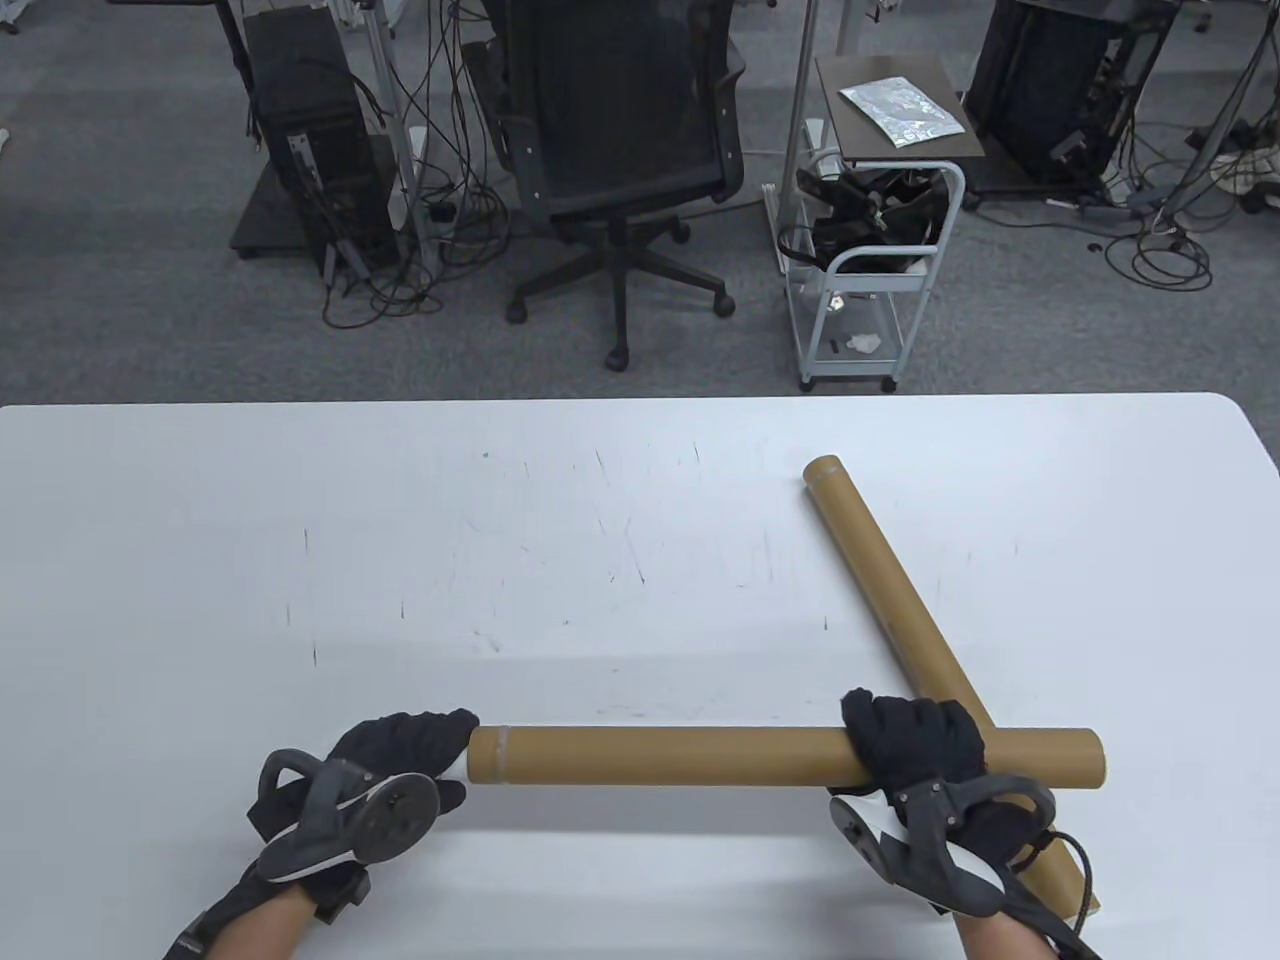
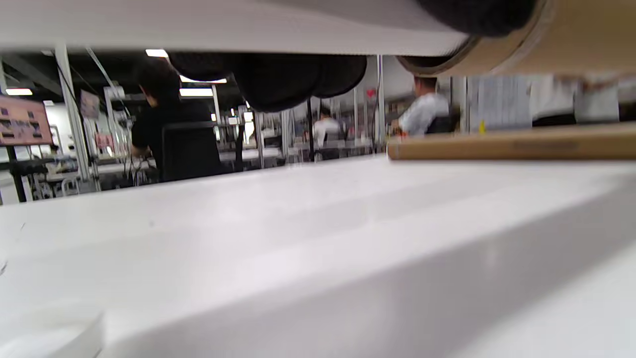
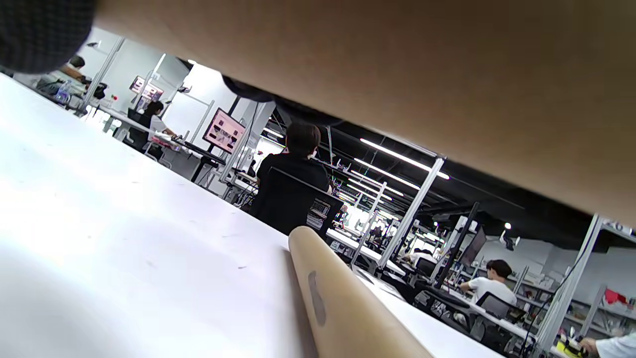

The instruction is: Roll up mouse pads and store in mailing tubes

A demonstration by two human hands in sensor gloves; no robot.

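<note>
A brown cardboard mailing tube (image 1: 680,755) runs left to right near the table's front edge, held by both hands. My left hand (image 1: 420,745) curls round its left end, where a bit of white shows against the palm. My right hand (image 1: 910,740) wraps over the tube near its right end. A second mailing tube (image 1: 880,580) lies diagonally on the table, passing under the held tube and my right wrist. In the right wrist view the held tube (image 3: 397,74) fills the top and the second tube (image 3: 343,303) lies below. No mouse pad is in view.
The white table (image 1: 400,560) carries only the tubes. Beyond its far edge stand an office chair (image 1: 620,150), a small white cart (image 1: 870,250) and computer towers with cables on the carpet.
</note>
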